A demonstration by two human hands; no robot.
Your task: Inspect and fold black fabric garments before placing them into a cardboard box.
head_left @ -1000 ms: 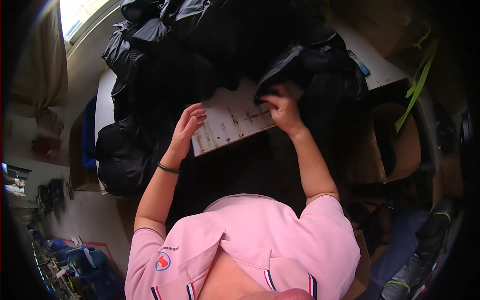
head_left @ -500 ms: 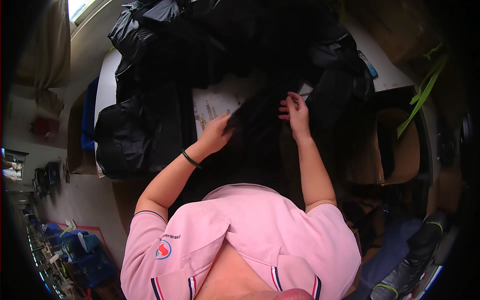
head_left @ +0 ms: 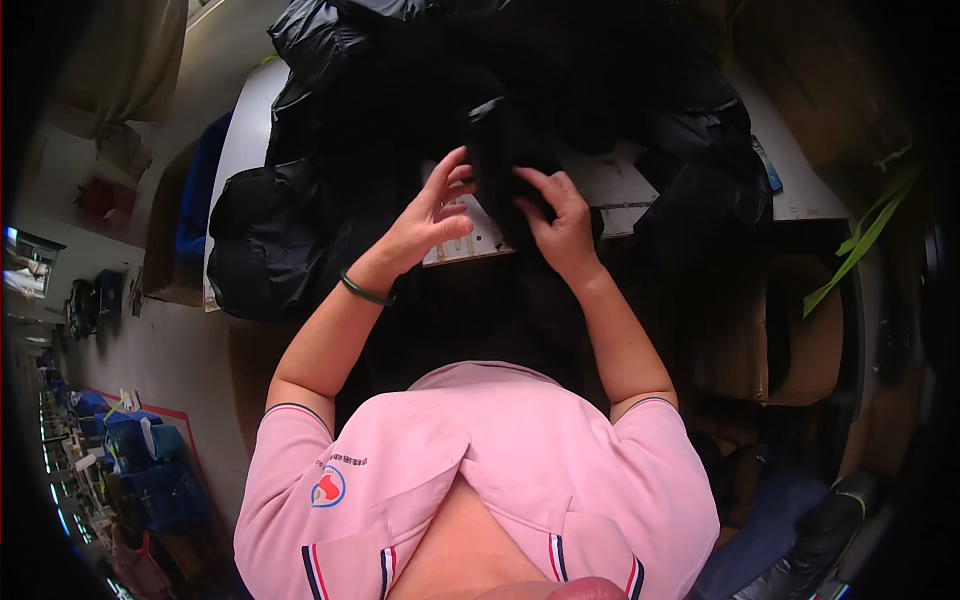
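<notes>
Head view: black cloth [head_left: 490, 140] sits between the two hands, a limp dark piece with a soft matte body and one small shiny fold near its top, above the fingertips. Outline is loose; lower end merges into the shadow beside the right thumb.

Left hand [head_left: 437, 215]: released, fingers spread and slightly bent, thumb standing off from them. Cloth is just to the right of its fingertips; can't tell if they touch it. Smooth dark-green bangle [head_left: 367, 290] rings the wrist.

Right hand [head_left: 562, 222]: thumb and index curved toward the cloth, which lies directly to its left. Dark on dark there, so can't tell if it's pinched or only touched.

Beyond both hands: black pile [head_left: 600, 70], heaped and crumpled, glossy and wrinkled like thin plastic up on the far left, duller elsewhere. A lobe of it, puffy and rounded, comes down left of the left hand; another hangs right of the right hand.

Under and past the hands: white table [head_left: 615, 182], flat hard top, scuffed and stained along the near edge.

Further right of the right hand: cardboard box [head_left: 815, 340], brown, and a thin crinkled green strip [head_left: 870, 240] hanging above it. Far left of the left hand: blue bin [head_left: 205, 180], partly hidden behind the table.
</notes>
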